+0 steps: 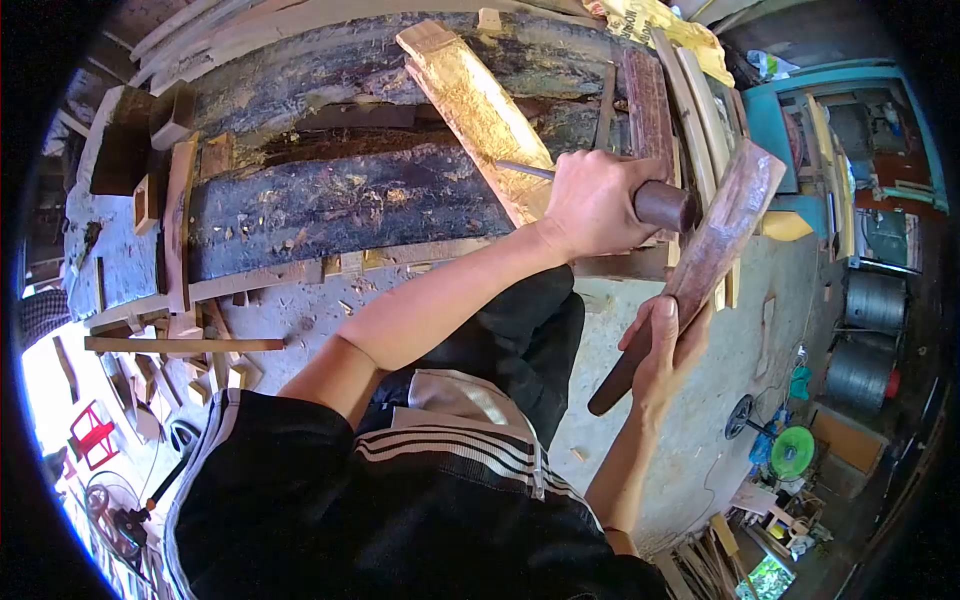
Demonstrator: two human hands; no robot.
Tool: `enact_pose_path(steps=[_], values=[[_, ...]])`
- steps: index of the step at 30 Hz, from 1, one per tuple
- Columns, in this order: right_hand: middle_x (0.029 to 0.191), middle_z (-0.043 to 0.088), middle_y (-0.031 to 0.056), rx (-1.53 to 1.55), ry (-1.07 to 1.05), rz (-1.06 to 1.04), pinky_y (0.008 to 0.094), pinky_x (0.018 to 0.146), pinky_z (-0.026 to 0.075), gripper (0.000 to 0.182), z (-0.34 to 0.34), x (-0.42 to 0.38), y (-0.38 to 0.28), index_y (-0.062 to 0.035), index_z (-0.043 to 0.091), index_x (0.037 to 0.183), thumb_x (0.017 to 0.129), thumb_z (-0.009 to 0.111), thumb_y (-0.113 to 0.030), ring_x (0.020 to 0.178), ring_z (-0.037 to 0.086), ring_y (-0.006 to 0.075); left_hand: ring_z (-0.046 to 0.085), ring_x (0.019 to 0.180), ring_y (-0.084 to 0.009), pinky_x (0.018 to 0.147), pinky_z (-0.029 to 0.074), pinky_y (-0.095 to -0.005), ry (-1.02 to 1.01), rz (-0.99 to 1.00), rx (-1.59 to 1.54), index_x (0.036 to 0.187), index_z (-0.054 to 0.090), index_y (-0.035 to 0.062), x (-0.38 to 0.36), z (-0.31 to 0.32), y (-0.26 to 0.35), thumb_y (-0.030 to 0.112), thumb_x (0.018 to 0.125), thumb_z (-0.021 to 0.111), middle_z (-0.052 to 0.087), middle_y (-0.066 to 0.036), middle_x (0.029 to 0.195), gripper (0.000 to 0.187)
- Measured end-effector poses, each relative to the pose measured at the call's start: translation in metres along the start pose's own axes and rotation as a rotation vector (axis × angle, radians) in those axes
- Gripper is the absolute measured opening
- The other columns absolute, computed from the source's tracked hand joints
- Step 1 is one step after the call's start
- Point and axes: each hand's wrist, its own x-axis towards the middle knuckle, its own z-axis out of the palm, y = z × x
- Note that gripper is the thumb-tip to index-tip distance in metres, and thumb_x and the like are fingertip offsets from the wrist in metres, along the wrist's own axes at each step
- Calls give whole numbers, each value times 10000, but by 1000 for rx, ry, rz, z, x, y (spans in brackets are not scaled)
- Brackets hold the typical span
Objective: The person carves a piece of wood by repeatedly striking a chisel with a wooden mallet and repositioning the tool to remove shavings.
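Observation:
My left hand (597,203) is closed round the dark handle (664,207) of a chisel. The metal blade (523,170) of that chisel points left and its tip meets a pale wooden board (475,105), whose top face looks rough and chipped. Lower right, my right hand (668,345) grips a brown wooden mallet (730,222) by its narrower end. Its thick end is up beside the butt of the chisel handle, with what looks like a small gap between them. The board lies slanted across a dark, worn wooden workbench (330,220).
Long wooden strips (690,110) lie at the bench's right end, near a yellow sack (665,30). Wood offcuts (190,370) and shavings litter the floor at left. A green fan (792,452) and metal drums (870,335) stand to the right.

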Motion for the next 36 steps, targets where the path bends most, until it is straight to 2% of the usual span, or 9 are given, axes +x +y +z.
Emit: enact_pose_path(steps=[3,9,12,16,20,22,26,29,36], values=[[711,542,68,30,-14,-38,246,438,427,501,0,1,-5,32,401,1392,1002,542,-249,489,513,130,668,666,-356,594,535,-416,33,-5,-38,803,688,144,0,1,-2,231,627,786,673,-127,690,219],[693,542,100,92,144,-247,279,466,450,606,-6,14,-26,82,428,1304,959,509,-410,511,539,173,662,664,-355,584,524,-404,19,1,-62,835,710,162,0,-4,-1,240,658,787,666,-118,692,208],[887,608,109,17,-5,-34,270,515,465,487,-1,11,0,62,469,1309,909,656,-142,553,552,129,680,659,-353,619,530,-455,43,-19,-68,877,718,205,-2,-3,-3,332,617,817,690,-108,691,306],[778,574,65,191,93,35,253,498,463,393,-11,18,0,64,465,1202,882,588,-127,525,528,126,680,673,-358,611,530,-444,65,-72,-133,838,724,191,2,-11,-6,308,622,811,683,-115,682,260],[772,573,65,211,78,-80,248,489,464,473,3,8,-16,56,434,1304,917,604,-155,525,522,106,678,683,-364,613,533,-429,64,-49,-189,829,735,184,2,-13,-3,279,620,807,689,-124,699,240],[806,572,73,84,-105,68,239,460,438,544,12,13,-22,58,405,1369,950,627,-207,521,522,103,690,615,-247,582,512,-330,151,-25,-151,833,699,95,1,-14,-2,156,662,814,689,-110,703,215],[796,571,60,-1,-118,60,245,433,425,527,8,11,-8,47,435,1314,951,665,-258,515,517,97,586,592,-91,554,483,-293,295,4,-385,804,675,37,30,-31,-23,133,749,794,671,-24,704,163],[785,564,56,45,-79,74,246,432,427,470,8,3,-3,36,461,1247,955,666,-269,509,513,97,639,605,-108,553,492,-285,423,-238,-575,750,688,26,48,-57,-18,149,775,739,684,-48,659,135],[738,547,51,60,-15,77,247,432,424,398,2,0,0,16,466,1256,986,592,-247,487,502,106,652,610,-119,604,532,-296,339,-144,-501,838,707,42,45,-45,-12,186,758,786,703,-44,700,183]])
